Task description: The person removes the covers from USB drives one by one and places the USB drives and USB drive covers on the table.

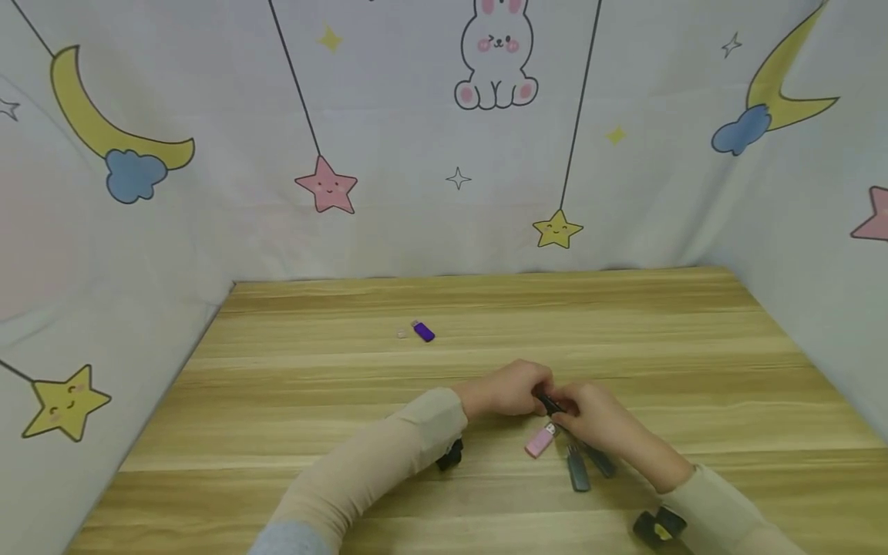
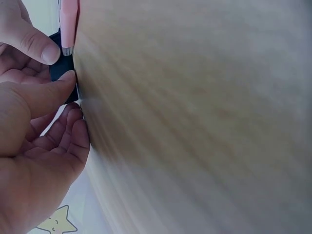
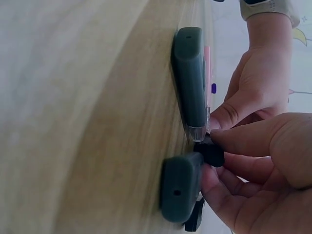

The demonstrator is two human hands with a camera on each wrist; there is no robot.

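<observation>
The largest thing shown is a white cloth backdrop, printed with moons, stars and a rabbit. Below it is spread the wood-grained tabletop. Over its right half, a black stick is held between the two hands: one end is pinched between thumb and fingers by the left hand, the other is pinched likewise by the right hand. Whether the tabletop is touched by the black stick cannot be told. Two dark grey sticks are laid side by side near the right hand. Beside them, just below the black stick, a pink stick is seen. Farther back, a purple stick is placed, with a tiny clear cap just beside it.
</observation>
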